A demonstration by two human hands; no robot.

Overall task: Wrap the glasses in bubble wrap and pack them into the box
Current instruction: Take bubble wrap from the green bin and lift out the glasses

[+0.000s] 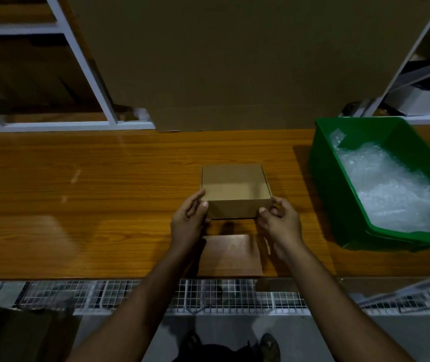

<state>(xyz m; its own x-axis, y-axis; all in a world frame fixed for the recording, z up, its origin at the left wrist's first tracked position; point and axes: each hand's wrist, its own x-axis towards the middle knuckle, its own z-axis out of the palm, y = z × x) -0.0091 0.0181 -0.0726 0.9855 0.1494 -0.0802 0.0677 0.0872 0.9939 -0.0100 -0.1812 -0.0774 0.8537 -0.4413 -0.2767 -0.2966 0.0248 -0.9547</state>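
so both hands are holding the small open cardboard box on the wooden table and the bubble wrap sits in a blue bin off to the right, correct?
Not quite: the bin is green, not blue, as the head view shows. The rest holds: the left hand and right hand hold the open cardboard box on the wooden table, and the bubble wrap sits in that bin to the right.

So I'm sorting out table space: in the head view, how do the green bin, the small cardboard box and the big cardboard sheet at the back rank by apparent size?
1. Big cardboard sheet, largest by far.
2. Green bin, holding bubble wrap; cut off by the frame edge.
3. Small cardboard box, held by both hands, smallest.
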